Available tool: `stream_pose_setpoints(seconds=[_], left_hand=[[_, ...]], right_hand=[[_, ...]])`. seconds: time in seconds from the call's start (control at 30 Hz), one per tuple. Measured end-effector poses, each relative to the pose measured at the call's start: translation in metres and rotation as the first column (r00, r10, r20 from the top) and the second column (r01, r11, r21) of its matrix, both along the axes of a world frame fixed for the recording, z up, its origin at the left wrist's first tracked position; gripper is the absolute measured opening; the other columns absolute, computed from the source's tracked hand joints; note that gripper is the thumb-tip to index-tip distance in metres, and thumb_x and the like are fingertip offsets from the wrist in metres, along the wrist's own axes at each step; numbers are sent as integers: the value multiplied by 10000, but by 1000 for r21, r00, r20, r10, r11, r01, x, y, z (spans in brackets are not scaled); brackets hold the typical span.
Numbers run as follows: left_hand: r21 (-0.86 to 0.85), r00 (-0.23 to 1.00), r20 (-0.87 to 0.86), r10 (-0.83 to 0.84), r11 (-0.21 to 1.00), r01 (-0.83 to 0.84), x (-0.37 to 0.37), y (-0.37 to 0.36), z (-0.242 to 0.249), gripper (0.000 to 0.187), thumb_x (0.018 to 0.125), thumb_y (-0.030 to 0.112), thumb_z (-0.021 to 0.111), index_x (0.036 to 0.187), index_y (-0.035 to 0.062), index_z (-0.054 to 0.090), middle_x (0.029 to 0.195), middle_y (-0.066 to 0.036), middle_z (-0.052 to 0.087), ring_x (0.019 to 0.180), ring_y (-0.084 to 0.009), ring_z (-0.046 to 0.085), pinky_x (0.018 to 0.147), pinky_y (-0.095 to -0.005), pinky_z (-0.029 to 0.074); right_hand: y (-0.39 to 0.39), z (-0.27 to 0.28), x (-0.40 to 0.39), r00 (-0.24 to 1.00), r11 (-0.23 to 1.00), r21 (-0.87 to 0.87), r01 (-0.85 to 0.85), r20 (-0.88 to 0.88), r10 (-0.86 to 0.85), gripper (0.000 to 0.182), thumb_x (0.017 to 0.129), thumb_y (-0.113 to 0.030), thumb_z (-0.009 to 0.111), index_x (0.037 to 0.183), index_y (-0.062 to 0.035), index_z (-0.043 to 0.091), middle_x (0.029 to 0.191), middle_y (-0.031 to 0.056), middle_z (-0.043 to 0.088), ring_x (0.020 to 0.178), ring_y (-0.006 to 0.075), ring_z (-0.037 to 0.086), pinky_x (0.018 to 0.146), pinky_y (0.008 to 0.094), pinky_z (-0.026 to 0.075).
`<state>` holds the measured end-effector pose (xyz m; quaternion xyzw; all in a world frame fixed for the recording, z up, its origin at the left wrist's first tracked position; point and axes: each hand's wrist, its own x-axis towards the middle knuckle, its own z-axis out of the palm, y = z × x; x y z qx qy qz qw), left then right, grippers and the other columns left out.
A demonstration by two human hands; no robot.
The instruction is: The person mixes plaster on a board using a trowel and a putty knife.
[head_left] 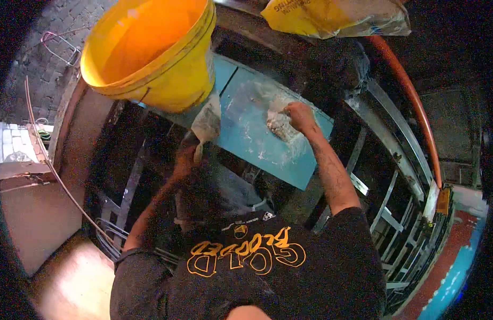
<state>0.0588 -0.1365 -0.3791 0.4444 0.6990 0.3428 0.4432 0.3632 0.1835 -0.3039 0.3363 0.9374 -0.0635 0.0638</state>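
My left hand (187, 156) is wrapped round the pale handle of a trowel. The trowel's blade (208, 118), coated in grey-white residue, points up beside the left part of a blue board (246, 141). My right hand (299, 117) is closed over a small heap of whitish, lumpy powder (280, 128) on that board. What its fingers hold, if anything, is too small to make out. White dust and smears spread round the heap. Just beyond the trowel stands a large yellow bucket (177, 88), tilted towards the left, its inside glowing orange.
A yellow and clear printed bag (337, 18) lies at the top. An orange pipe (411, 88) curves down the right side, near metal frames (390, 122). On the left, a thin cable (62, 173) crosses beside a brown panel (59, 224).
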Motion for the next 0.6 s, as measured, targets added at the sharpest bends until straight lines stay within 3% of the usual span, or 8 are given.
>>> stream_pose_setpoints(seconds=[0.03, 0.1, 0.17, 0.23, 0.33, 0.37, 0.53, 0.6], left_hand=[[-83, 991, 125, 44, 996, -34, 5, 2, 8, 428, 776, 121, 685, 1154, 21, 510, 907, -104, 585, 791, -207, 562, 695, -353, 478], [239, 933, -358, -22, 964, 115, 14, 7, 38, 405, 793, 127, 672, 1145, 12, 509, 909, -92, 586, 785, -191, 561, 687, -342, 477], [248, 944, -329, -11, 964, 98, 25, 14, 74, 388, 805, 132, 663, 1137, 7, 506, 902, -81, 584, 777, -175, 560, 674, -330, 477], [-78, 975, 203, 85, 994, -70, 39, 19, 94, 377, 813, 136, 657, 1129, 5, 501, 888, -70, 578, 767, -159, 557, 657, -317, 477], [-70, 997, 28, 73, 995, -71, 60, 31, 108, 379, 813, 160, 661, 1115, 7, 491, 862, -61, 564, 756, -146, 546, 641, -297, 466], [-88, 997, 20, 74, 994, -72, 66, 36, 114, 378, 814, 167, 661, 1110, 9, 489, 855, -58, 560, 750, -141, 542, 634, -292, 463], [44, 929, 369, 12, 999, -30, 88, 52, 82, 367, 815, 205, 657, 1075, 13, 483, 833, -64, 557, 705, -156, 556, 597, -301, 456], [99, 981, 195, -12, 995, -7, 104, 49, 92, 383, 815, 217, 653, 1080, 11, 468, 821, -99, 563, 701, -188, 578, 594, -328, 459]], right_hand=[[4, 2, 6, 994, 999, -19, 46, -95, -48, 265, 664, 12, 541, 878, -80, 669, 882, 132, 623, 878, 327, 592, 737, 405, 493], [9, 3, 21, 952, 988, -79, 132, -267, -148, 270, 653, 19, 533, 887, -48, 650, 893, 147, 618, 878, 351, 585, 736, 399, 484], [2, 35, 27, 880, 968, -65, 242, -406, -247, 295, 641, 33, 520, 910, -20, 629, 891, 158, 613, 878, 378, 576, 738, 391, 478], [0, 37, 44, 799, 960, 41, 278, -565, -207, 346, 646, 36, 527, 983, 5, 601, 905, 165, 623, 877, 344, 610, 743, 353, 476], [1, 36, 69, 745, 910, -177, 374, -527, -409, 343, 692, 4, 568, 1034, 15, 591, 940, 160, 643, 886, 270, 633, 753, 326, 478], [-2, 29, 74, 604, 853, -370, 368, -602, -522, 308, 749, -71, 643, 1036, 28, 595, 968, 142, 656, 869, 208, 629, 755, 312, 477], [-13, 27, 82, 571, 787, -444, 427, -543, -616, 340, 775, -163, 710, 1034, 26, 598, 954, 98, 652, 827, 173, 605, 763, 314, 476], [1, -24, 108, 600, 825, -386, 412, -567, -564, 347, 776, -173, 712, 1040, 20, 596, 957, 97, 649, 837, 175, 600, 775, 314, 472]])
